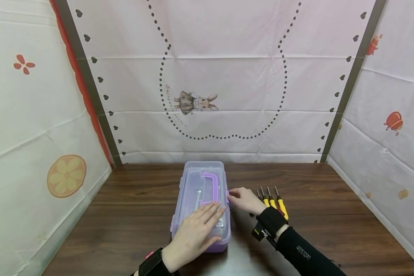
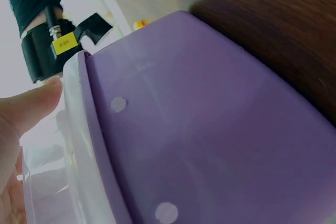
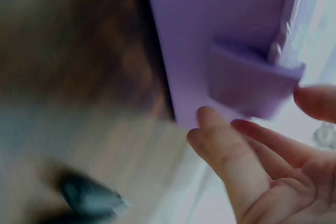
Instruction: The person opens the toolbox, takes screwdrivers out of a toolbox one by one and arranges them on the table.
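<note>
A purple toolbox point(image 2: 210, 108) with a clear lid point(image 1: 196, 172) and a folded purple handle point(image 1: 215, 186) stands lengthwise on the table. My left hand point(image 1: 197, 232) rests on the near part of the lid, fingers straight; its thumb point(image 2: 34, 103) lies along the lid's edge. At the box's right side is my right hand point(image 1: 245, 200), beside a purple latch point(image 3: 252, 80). The thumb point(image 3: 317, 102) is at the latch's outer edge, and the other fingers lie loosely bent below it. The latch stands out from the box wall. Metallic things show faintly through the lid.
Several screwdrivers with yellow handles point(image 1: 281, 207) lie to the right, partly behind my right wrist. A small dark thing point(image 1: 251, 214) is near that wrist. The brown wooden table point(image 1: 141, 203) is bordered by printed white cloth walls point(image 1: 227, 84).
</note>
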Action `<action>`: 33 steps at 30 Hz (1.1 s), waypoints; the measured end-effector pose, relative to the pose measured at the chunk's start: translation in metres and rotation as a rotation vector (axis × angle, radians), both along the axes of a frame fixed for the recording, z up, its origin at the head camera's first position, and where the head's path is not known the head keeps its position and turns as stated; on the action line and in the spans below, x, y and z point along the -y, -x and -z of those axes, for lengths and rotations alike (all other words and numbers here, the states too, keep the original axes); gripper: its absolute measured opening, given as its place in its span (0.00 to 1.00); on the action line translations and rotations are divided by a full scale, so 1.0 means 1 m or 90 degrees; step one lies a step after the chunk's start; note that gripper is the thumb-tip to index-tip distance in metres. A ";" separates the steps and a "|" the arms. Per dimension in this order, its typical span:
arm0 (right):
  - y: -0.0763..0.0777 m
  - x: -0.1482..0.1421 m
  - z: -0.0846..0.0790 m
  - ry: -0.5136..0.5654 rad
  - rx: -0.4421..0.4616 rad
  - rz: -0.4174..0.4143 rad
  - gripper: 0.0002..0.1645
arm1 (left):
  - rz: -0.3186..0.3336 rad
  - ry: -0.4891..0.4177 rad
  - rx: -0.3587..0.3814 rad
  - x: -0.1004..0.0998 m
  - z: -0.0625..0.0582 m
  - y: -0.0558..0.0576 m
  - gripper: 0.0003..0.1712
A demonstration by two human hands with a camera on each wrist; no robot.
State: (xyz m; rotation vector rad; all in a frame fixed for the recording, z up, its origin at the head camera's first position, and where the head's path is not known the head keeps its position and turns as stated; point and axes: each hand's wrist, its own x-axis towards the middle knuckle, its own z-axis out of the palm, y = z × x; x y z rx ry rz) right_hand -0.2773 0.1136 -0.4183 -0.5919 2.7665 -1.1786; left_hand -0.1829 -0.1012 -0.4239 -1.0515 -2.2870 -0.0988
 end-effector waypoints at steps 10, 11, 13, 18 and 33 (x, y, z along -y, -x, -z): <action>-0.009 -0.006 -0.001 -0.210 -0.176 0.024 0.36 | 0.047 0.005 -0.031 0.015 0.002 0.007 0.48; -0.011 -0.008 -0.001 -0.227 -0.188 0.023 0.37 | 0.053 0.006 -0.037 0.017 0.002 0.009 0.48; -0.012 -0.010 0.002 -0.263 -0.215 0.029 0.38 | 0.066 0.005 -0.042 0.023 0.003 0.011 0.48; -0.016 -0.018 0.009 -0.307 -0.279 0.046 0.40 | 0.091 -0.043 -0.003 0.039 0.002 0.017 0.45; -0.019 -0.045 0.027 -0.265 -0.305 0.068 0.40 | 0.023 -0.231 -0.013 0.089 -0.007 0.024 0.23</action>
